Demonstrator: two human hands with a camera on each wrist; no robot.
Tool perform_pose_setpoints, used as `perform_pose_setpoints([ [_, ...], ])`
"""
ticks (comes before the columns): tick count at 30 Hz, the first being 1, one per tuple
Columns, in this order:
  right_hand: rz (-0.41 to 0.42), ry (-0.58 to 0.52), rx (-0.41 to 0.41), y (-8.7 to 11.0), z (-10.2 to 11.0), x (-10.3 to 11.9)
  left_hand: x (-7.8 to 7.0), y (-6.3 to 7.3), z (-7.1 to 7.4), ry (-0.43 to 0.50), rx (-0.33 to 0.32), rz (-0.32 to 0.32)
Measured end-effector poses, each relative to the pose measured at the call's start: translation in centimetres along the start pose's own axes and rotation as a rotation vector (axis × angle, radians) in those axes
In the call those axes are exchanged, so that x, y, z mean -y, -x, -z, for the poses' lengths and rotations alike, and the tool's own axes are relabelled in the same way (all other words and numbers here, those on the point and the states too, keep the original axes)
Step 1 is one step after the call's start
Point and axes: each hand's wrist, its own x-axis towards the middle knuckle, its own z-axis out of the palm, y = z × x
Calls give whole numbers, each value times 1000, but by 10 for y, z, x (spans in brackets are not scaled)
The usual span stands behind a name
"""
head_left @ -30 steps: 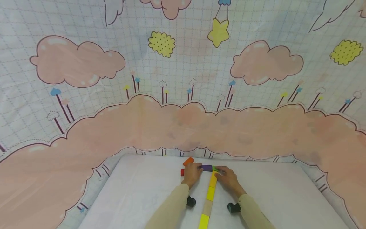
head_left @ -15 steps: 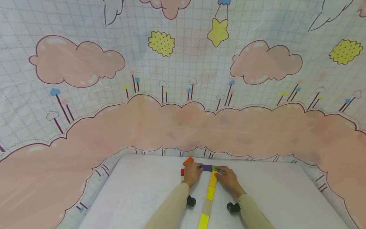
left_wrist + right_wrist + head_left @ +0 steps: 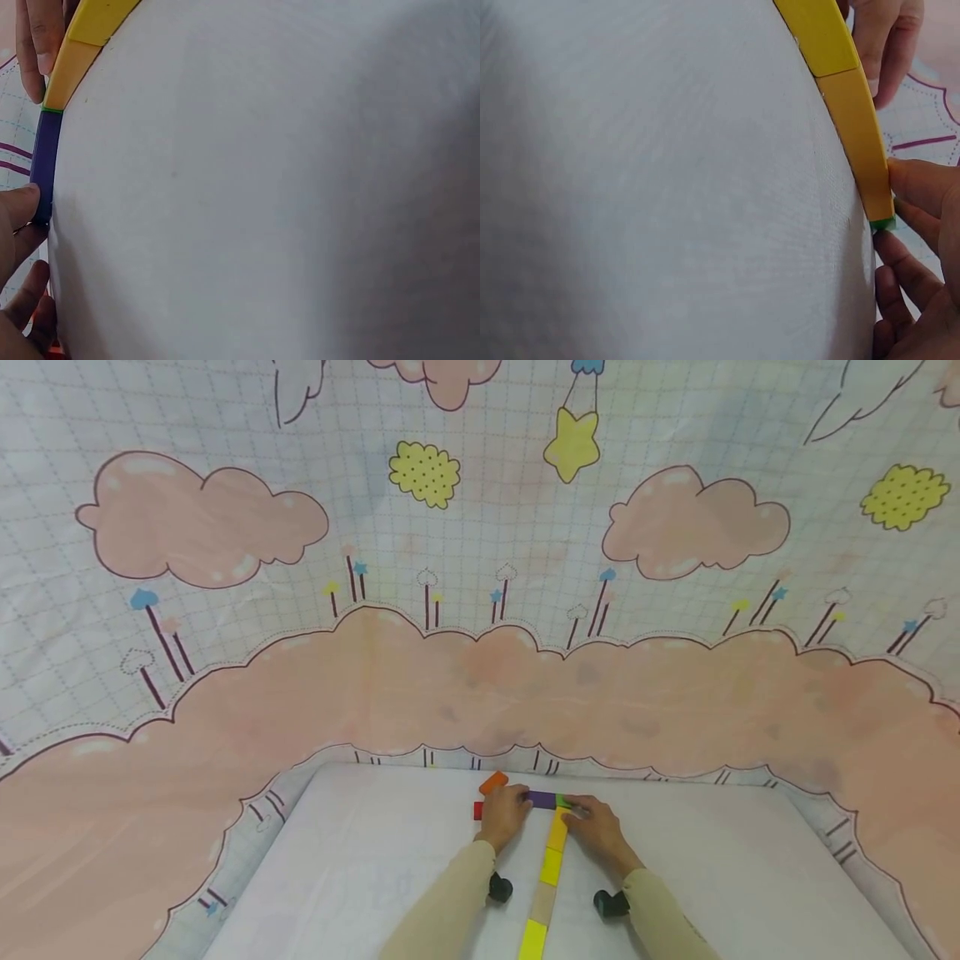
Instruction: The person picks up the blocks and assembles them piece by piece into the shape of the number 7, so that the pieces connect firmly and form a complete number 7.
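A purple block (image 3: 542,799) lies crosswise at the far end of a block row. My left hand (image 3: 505,817) pinches its left end; the left wrist view shows the thumb on the purple block (image 3: 46,154). Against its right end sits a green block (image 3: 562,801), partly covered by my right hand (image 3: 600,833). In the right wrist view, that hand's thumb touches the orange-yellow block (image 3: 859,142) while a finger reaches the green block (image 3: 883,223). From the corner, the orange-yellow block (image 3: 557,832) and a yellow block (image 3: 551,865) run towards me.
Further down the row come a wooden-toned block (image 3: 543,903) and another yellow block (image 3: 533,938). Beside my left hand lie an orange block (image 3: 493,782) and a partly hidden red block (image 3: 477,811). The white table (image 3: 360,843) ends at a printed cloth (image 3: 465,693).
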Motion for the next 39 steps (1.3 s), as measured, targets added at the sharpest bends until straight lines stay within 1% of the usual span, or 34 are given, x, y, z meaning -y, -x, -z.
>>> perform_pose_setpoints([
  [3, 3, -6, -4, -1, 0, 0, -1, 0, 1, 17, 3, 7],
  [6, -4, -7, 2, -1, -1, -1, -1, 1, 3, 41, 17, 29],
  [11, -15, -6, 3, 0, -1, -1, 2, 2, 5, 57, 25, 38],
  [17, 2, 7, -1, 2, -2, 0, 5, 5, 9, 62, 22, 16],
  [24, 2, 29, -5, 3, -3, -1, 5, 11, 14, 96, 50, 22],
  [29, -18, 14, 0, 2, -3, -2, 3, 13, 20, 139, 53, -30],
  [32, -28, 1, 0, 2, -3, -1, 4, 15, 26, 171, 30, -73],
  [34, -40, -12, 2, 2, -3, -1, 7, 16, 29, 178, 2, -102],
  [36, -45, -18, 1, 3, -3, 0, 10, 17, 33, 175, -31, -114],
  [39, -46, -11, -1, 4, -3, 1, 15, 18, 38, 165, -62, -115],
])
